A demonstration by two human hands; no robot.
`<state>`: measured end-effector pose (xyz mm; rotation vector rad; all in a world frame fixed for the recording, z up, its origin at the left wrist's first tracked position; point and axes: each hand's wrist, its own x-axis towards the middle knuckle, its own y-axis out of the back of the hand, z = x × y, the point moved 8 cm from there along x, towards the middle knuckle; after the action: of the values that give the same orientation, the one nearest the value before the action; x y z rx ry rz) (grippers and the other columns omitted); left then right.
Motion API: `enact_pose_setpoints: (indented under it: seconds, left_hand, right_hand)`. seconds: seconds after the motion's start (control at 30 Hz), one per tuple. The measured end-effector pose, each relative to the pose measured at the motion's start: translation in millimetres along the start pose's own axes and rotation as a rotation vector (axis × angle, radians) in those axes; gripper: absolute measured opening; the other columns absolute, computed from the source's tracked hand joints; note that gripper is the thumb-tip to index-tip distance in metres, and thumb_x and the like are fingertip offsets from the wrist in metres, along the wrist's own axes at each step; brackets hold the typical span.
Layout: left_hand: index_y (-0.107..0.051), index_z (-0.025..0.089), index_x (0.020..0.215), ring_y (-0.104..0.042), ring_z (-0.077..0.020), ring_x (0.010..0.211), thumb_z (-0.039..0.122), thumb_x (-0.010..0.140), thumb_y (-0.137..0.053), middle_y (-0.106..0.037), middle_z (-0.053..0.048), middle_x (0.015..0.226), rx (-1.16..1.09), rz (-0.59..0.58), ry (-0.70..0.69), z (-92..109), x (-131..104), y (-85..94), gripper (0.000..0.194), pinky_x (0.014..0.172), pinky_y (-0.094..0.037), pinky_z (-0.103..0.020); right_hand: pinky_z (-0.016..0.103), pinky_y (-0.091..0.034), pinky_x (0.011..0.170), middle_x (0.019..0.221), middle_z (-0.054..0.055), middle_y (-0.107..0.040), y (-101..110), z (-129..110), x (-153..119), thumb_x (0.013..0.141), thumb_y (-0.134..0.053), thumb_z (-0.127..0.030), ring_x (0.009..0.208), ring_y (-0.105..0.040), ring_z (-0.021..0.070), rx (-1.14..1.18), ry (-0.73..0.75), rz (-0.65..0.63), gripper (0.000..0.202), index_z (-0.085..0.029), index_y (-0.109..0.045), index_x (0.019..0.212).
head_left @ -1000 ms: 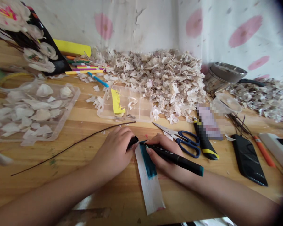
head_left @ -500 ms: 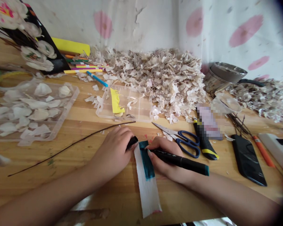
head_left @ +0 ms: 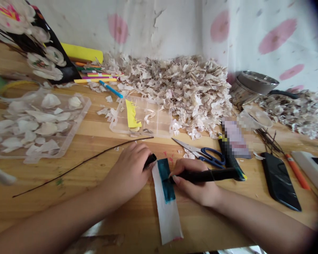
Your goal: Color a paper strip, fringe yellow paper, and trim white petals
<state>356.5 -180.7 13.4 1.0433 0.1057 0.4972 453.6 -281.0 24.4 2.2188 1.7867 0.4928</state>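
A white paper strip (head_left: 167, 222) lies on the wooden table, its upper part coloured dark teal. My right hand (head_left: 194, 183) is closed round a black marker (head_left: 212, 175), whose tip is at the teal patch. The marker's rear end points right, over the cutter handle. My left hand (head_left: 134, 165) is closed round a black marker cap (head_left: 149, 161), with its fingertips at the strip's upper left edge. Blue-handled scissors (head_left: 212, 157) lie just beyond my right hand. A thin dark stem (head_left: 82, 162) curves across the table beyond my left arm.
A clear tray of white petals (head_left: 76, 123) is at left. A divided clear box (head_left: 161, 121) holds a yellow fringed piece. Behind are a large heap of pale flakes (head_left: 185, 88) and coloured markers (head_left: 95, 80). A black phone (head_left: 281, 181) and metal pots (head_left: 249, 86) are at right.
My right hand has shifted slightly right and down along the teal patch. The marker's rear end has swung up, so it lies more level. My left hand stays at the strip's edge.
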Motion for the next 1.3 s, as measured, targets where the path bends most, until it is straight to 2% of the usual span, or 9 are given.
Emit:
enact_pose_setpoints:
  seconds: [0.17,0.33,0.5,0.6,0.73,0.83,1.0,1.17,1.3]
  left_hand:
    - [-0.044,0.020,0.073,-0.049,-0.0215,0.086,0.020,0.091,-0.050,-0.051,-0.003,0.084,-0.076,0.017,0.052,-5.9,-1.0,2.0,0.018,0.076,-0.041,-0.036]
    - [-0.043,0.020,0.074,-0.049,-0.0202,0.085,0.019,0.090,-0.049,-0.051,-0.002,0.085,-0.121,0.084,0.085,-10.8,-3.5,6.9,0.018,0.078,-0.042,-0.036]
    - [-0.045,0.019,0.074,-0.048,-0.0228,0.092,0.027,0.090,-0.051,-0.052,-0.004,0.090,-0.106,0.022,0.087,-8.8,-4.4,2.9,0.019,0.082,-0.042,-0.040]
    - [-0.046,0.019,0.074,-0.048,-0.0235,0.092,0.027,0.090,-0.051,-0.052,-0.005,0.091,-0.084,0.017,0.068,-6.9,-4.1,1.9,0.018,0.082,-0.042,-0.041]
    - [-0.047,0.019,0.073,-0.049,-0.0228,0.089,0.025,0.089,-0.052,-0.053,-0.004,0.089,-0.085,0.033,0.054,-5.8,-3.2,2.6,0.017,0.079,-0.042,-0.038]
    - [-0.049,0.018,0.074,-0.049,-0.0224,0.088,0.022,0.088,-0.053,-0.052,-0.004,0.087,-0.082,0.034,0.050,-4.8,-2.8,3.1,0.015,0.078,-0.042,-0.037]
    - [-0.049,0.018,0.075,-0.048,-0.0221,0.088,0.020,0.089,-0.052,-0.052,-0.004,0.087,-0.059,0.035,0.021,-2.6,-2.9,2.8,0.014,0.078,-0.041,-0.037]
    - [-0.048,0.018,0.075,-0.048,-0.0226,0.088,0.021,0.088,-0.053,-0.052,-0.004,0.088,-0.065,0.038,0.019,-3.5,-2.9,2.3,0.014,0.078,-0.042,-0.038]
    - [-0.048,0.019,0.073,-0.048,-0.0222,0.088,0.022,0.088,-0.053,-0.052,-0.004,0.087,-0.072,0.038,0.021,-3.9,-2.5,2.4,0.016,0.078,-0.043,-0.038]
  right_hand:
    - [0.024,-0.038,0.051,0.063,0.000,-0.057,11.8,10.0,2.7,0.080,-0.060,-0.024,0.055,-0.048,0.0117,0.133,-0.080,0.129,0.011,-0.017,-0.058,0.071]
    - [0.024,-0.036,0.050,0.062,-0.001,-0.053,10.5,16.9,1.8,0.084,-0.060,-0.031,0.055,-0.047,0.0116,0.227,-0.132,0.166,0.016,-0.018,-0.058,0.076]
    - [0.024,-0.038,0.052,0.063,-0.001,-0.053,11.4,13.5,2.5,0.085,-0.059,-0.033,0.058,-0.047,0.0123,0.137,-0.115,0.197,0.020,-0.018,-0.056,0.073]
    - [0.025,-0.040,0.054,0.064,0.000,-0.055,9.3,7.6,3.4,0.086,-0.057,-0.031,0.060,-0.049,0.0129,0.019,-0.086,0.163,0.019,-0.018,-0.057,0.072]
    - [0.026,-0.046,0.062,0.076,0.002,-0.063,5.7,-0.1,3.2,0.086,-0.059,-0.027,0.068,-0.057,0.0140,-0.083,-0.025,0.118,0.008,-0.018,-0.060,0.086]
    - [0.027,-0.047,0.065,0.079,0.003,-0.066,3.2,-4.2,4.2,0.085,-0.060,-0.025,0.071,-0.060,0.0148,-0.139,0.001,0.103,0.008,-0.019,-0.061,0.090]
    - [0.027,-0.047,0.064,0.078,0.003,-0.066,0.2,-9.5,6.0,0.083,-0.060,-0.022,0.069,-0.061,0.0147,-0.175,0.039,0.070,0.009,-0.019,-0.062,0.091]
    - [0.025,-0.043,0.054,0.066,0.002,-0.063,-3.7,-4.0,1.7,0.081,-0.059,-0.023,0.057,-0.055,0.0129,-0.118,0.016,-0.040,0.007,-0.017,-0.063,0.079]
    - [0.025,-0.045,0.057,0.071,0.004,-0.065,0.1,-5.0,2.2,0.083,-0.058,-0.025,0.062,-0.059,0.0140,-0.142,0.005,0.027,0.009,-0.016,-0.063,0.084]
